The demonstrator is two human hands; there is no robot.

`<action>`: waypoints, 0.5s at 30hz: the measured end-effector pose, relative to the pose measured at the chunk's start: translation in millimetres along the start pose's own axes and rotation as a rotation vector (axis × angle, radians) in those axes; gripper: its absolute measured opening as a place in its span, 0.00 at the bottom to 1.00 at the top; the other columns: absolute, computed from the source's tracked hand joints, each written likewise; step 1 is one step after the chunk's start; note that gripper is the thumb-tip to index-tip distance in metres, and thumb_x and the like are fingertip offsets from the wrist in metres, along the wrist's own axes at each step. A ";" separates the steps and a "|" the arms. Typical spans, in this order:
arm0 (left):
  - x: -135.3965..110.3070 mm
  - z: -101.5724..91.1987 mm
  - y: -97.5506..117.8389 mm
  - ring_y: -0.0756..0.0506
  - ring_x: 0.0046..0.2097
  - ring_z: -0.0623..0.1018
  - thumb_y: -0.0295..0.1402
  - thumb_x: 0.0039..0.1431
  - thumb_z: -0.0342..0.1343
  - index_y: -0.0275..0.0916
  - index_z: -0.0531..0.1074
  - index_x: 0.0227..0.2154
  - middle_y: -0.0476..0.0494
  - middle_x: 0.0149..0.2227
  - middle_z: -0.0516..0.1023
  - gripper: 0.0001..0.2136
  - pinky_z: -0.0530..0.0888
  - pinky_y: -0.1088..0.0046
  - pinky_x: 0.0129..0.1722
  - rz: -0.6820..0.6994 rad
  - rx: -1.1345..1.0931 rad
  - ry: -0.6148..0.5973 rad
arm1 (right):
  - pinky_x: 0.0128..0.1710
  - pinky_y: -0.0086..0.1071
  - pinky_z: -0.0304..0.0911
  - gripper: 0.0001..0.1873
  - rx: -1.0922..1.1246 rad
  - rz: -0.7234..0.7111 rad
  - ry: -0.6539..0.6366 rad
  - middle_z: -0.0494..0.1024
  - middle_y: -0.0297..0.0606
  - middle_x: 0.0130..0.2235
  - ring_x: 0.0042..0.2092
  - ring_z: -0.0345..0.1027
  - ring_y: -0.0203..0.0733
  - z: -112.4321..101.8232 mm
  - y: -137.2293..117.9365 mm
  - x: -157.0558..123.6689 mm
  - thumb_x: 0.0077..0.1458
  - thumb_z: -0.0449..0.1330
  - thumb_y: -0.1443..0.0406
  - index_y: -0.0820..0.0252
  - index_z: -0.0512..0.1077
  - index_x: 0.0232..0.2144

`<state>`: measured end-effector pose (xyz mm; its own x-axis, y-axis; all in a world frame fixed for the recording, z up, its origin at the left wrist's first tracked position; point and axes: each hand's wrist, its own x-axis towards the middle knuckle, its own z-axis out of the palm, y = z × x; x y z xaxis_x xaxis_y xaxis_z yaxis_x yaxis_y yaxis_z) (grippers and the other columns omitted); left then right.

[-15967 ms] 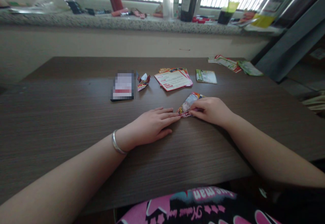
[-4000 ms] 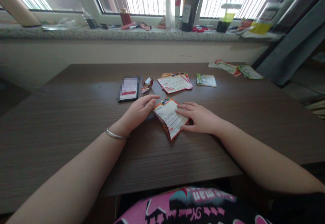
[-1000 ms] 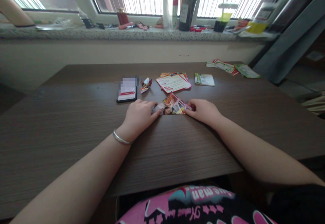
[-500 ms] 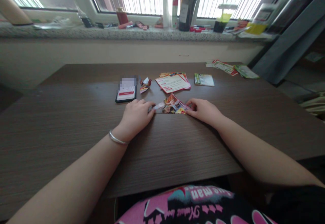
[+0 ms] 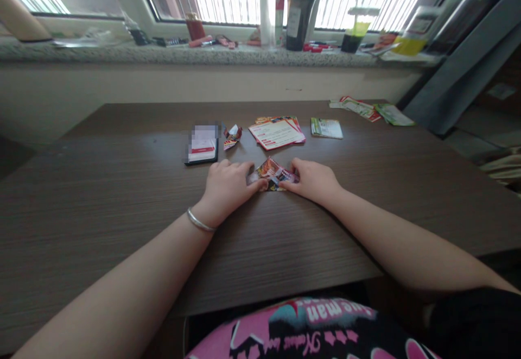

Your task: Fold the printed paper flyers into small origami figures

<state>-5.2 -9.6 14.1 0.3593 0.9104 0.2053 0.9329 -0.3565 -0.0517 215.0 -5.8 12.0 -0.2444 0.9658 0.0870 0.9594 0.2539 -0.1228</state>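
A folded piece of colourful printed paper (image 5: 270, 170), peaked like a triangle, lies on the brown table between my hands. My left hand (image 5: 228, 185) pinches its left end, thumb along the near edge and fingers behind. From the other side, my right hand (image 5: 315, 180) grips the right end the same way. Just beyond the paper is a stack of printed cards (image 5: 279, 133). Left of that stack stands a small folded paper piece (image 5: 233, 137), next to a phone (image 5: 202, 144) with a partly blurred screen.
A small stack of green-and-white cards (image 5: 326, 128) sits right of the larger stack. Paper strips (image 5: 360, 108) lie at the table's far right corner. Bottles, among them a dark one (image 5: 300, 19), and small items line the granite windowsill (image 5: 163, 55) behind.
Both hands have come closer together and slightly nearer to me. Their thumbs now reach over the folded paper's front, covering more of its lower corners.
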 end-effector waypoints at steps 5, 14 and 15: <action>-0.5 1.2 -1.2 0.34 0.43 0.73 0.57 0.58 0.48 0.41 0.73 0.49 0.37 0.40 0.80 0.27 0.63 0.62 0.39 0.014 0.010 -0.007 | 0.25 0.30 0.48 0.22 0.056 -0.011 -0.011 0.78 0.35 0.34 0.33 0.70 0.43 0.6 2.6 0.8 0.49 0.58 0.43 0.53 0.68 0.35; 3.1 8.1 -29.8 0.40 0.43 0.74 0.45 0.62 0.50 0.44 0.71 0.52 0.43 0.44 0.79 0.19 0.65 0.66 0.41 0.111 -0.155 -0.134 | 0.25 0.29 0.49 0.14 0.262 -0.041 -0.083 0.76 0.31 0.29 0.29 0.64 0.36 0.3 17.1 -0.7 0.52 0.61 0.53 0.53 0.74 0.38; 3.3 8.5 -32.1 0.40 0.43 0.74 0.45 0.62 0.50 0.45 0.71 0.52 0.44 0.45 0.79 0.19 0.65 0.66 0.41 0.105 -0.174 -0.145 | 0.25 0.29 0.50 0.13 0.286 -0.047 -0.082 0.75 0.31 0.29 0.28 0.64 0.35 1.0 18.9 -1.0 0.53 0.61 0.54 0.52 0.74 0.38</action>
<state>-33.8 6.6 8.1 0.4654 0.8827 0.0649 0.8764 -0.4698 0.1060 233.3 -2.0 8.6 -0.3094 0.9507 0.0204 0.8710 0.2920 -0.3951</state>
